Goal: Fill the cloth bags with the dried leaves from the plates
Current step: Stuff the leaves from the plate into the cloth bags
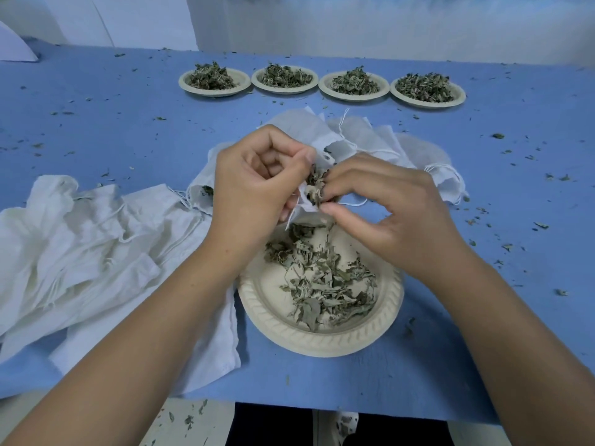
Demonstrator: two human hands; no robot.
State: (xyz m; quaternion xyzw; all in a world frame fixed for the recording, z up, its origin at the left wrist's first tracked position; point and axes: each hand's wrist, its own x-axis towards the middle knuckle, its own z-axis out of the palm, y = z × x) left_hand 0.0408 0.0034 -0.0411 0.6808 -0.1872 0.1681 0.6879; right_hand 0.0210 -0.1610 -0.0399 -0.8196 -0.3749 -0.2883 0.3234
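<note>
My left hand (257, 178) pinches the rim of a small white cloth bag (306, 201), holding its mouth open above the near plate (289, 336). My right hand (386, 207) pinches a clump of dried leaves (314, 181) at the bag's mouth. The near plate is beige, with a ribbed rim, and holds a loose layer of grey-green dried leaves (322, 284). Most of the held bag is hidden behind my hands.
Several beige plates (215, 81) heaped with dried leaves stand in a row at the back. A pile of white cloth bags (90, 246) lies at the left; more bags (380, 136) lie behind my hands. Leaf crumbs litter the blue table (96, 123). The table edge (322, 407) is near me.
</note>
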